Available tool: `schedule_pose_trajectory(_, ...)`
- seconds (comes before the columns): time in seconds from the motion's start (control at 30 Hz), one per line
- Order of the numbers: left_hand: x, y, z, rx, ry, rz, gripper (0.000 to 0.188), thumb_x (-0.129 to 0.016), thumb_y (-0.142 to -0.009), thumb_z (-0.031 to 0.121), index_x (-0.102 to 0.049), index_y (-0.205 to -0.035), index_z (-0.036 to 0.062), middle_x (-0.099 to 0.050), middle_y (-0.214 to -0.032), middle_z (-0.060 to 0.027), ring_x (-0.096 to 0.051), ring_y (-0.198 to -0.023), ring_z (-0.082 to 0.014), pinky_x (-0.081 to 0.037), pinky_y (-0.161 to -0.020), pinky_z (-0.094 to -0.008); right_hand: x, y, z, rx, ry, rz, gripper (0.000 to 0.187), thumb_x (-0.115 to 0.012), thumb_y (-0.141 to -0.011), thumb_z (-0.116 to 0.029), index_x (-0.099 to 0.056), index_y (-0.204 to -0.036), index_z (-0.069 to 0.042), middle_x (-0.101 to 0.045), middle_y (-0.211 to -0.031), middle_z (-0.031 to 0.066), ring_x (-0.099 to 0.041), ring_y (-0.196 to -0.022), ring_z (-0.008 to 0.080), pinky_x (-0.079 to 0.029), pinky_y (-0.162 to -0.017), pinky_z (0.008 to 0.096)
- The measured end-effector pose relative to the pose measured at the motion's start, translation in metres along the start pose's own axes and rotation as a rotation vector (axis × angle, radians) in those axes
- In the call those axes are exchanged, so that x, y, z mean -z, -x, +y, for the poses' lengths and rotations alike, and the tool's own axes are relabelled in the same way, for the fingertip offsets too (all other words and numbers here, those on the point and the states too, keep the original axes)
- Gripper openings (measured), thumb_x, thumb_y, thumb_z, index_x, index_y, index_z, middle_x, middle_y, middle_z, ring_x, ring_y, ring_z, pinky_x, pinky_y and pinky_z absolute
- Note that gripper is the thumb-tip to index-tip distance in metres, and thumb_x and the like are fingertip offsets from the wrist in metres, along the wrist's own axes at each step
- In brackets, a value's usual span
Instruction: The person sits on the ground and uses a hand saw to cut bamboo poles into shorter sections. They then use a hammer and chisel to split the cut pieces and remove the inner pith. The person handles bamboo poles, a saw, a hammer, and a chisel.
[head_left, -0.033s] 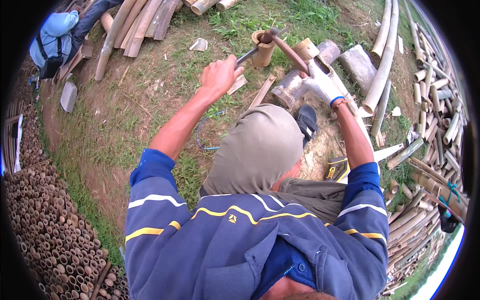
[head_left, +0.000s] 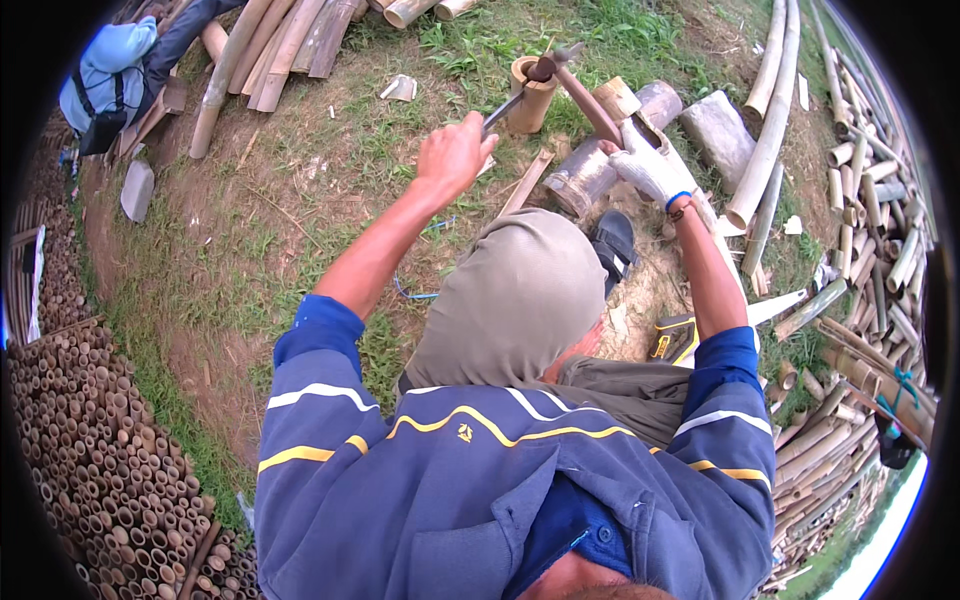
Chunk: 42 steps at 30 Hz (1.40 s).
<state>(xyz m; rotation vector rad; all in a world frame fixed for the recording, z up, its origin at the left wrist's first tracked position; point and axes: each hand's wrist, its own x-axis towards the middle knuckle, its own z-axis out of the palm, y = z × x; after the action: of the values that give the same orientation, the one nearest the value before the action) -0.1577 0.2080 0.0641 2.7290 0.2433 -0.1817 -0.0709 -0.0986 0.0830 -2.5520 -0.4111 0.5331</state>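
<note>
My bare left hand (head_left: 452,155) grips the blade handle (head_left: 503,110); gloved right hand (head_left: 648,172) clasps a stiff curved strip (head_left: 590,98), both above the short, probably light bamboo section (head_left: 528,95); grip low.

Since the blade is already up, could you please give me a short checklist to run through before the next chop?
1. Left hand closed around the handle of the chopping tool: ok.
2. Right hand, in a white glove, holding the curved bamboo strip: ok.
3. Gloved fingers away from the blade's line: cannot tell; the blade sits right at the strip's far end.
4. Strip resting on the upright bamboo stub: cannot tell; the tool head hides the contact.
5. Foot in the black shoe back from the stub: ok, it lies nearer the knee.
6. Other person apart from the swing: ok, far off at the upper left.
</note>
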Motion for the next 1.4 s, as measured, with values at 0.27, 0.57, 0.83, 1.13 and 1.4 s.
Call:
schedule_pose_trajectory(0.27, -0.027, -0.105, 0.077, -0.271, -0.017, 0.071, 0.041, -0.069, -0.104, 0.039, -0.062, -0.123, 0.0031, -0.078, -0.109, -0.0263, -0.076, -0.106, -0.0448, -0.059, -0.095, -0.0583, 0.011, -0.03, 0.081, -0.119, -0.062, 0.318, 0.057, -0.061, -0.105, -0.037, -0.05, -0.145, 0.002, -0.069, -0.12, 0.0372, -0.07, -0.113, 0.0507, -0.054, -0.095, 0.0495)
schedule_pose_trajectory(0.57, -0.026, -0.094, 0.029, -0.242, -0.028, 0.044, 0.041, -0.069, -0.104, 0.04, -0.058, -0.122, 0.004, -0.077, -0.107, -0.026, -0.075, -0.104, -0.0468, -0.058, -0.089, -0.0593, 0.025, -0.003, 0.006, 0.164, -0.274, 0.433, 0.046, -0.064, -0.11, -0.036, -0.055, -0.138, -0.002, -0.065, -0.088, 0.0097, -0.065, -0.076, 0.0167, -0.052, -0.067, 0.033)
schedule_pose_trajectory(0.83, -0.035, -0.089, 0.02, -0.214, -0.007, 0.055, 0.042, -0.069, -0.105, 0.04, -0.056, -0.119, 0.0017, -0.077, -0.102, -0.0278, -0.075, -0.099, -0.0496, -0.059, -0.086, -0.06, 0.064, 0.03, -0.091, 0.552, -0.416, 0.842, 0.027, -0.066, -0.112, -0.026, -0.054, -0.126, -0.007, -0.067, -0.089, 0.0026, -0.065, -0.073, 0.01, -0.051, -0.063, 0.0279)
schedule_pose_trajectory(1.13, -0.065, -0.075, -0.008, -0.176, 0.057, 0.017, 0.045, -0.07, -0.104, 0.043, -0.053, -0.117, 0.0037, -0.077, -0.099, -0.0278, -0.075, -0.097, -0.051, -0.057, -0.083, -0.0631, -0.002, 0.015, -0.016, -0.053, -0.298, 0.166, 0.058, -0.064, -0.108, -0.042, -0.052, -0.153, -0.008, -0.068, -0.08, 0.0085, -0.065, -0.067, 0.02, -0.054, -0.065, 0.0326)
schedule_pose_trajectory(1.4, -0.055, -0.073, -0.008, -0.131, 0.064, 0.031, 0.042, -0.071, -0.103, 0.037, -0.056, -0.115, 0.0004, -0.076, -0.103, -0.0305, -0.074, -0.101, -0.0521, -0.057, -0.087, -0.0616, 0.099, 0.055, -0.123, 0.538, -0.696, 0.873, 0.037, -0.07, -0.109, -0.036, -0.059, -0.125, -0.004, -0.069, -0.08, 0.004, -0.064, -0.065, 0.0099, -0.051, -0.055, 0.0238)
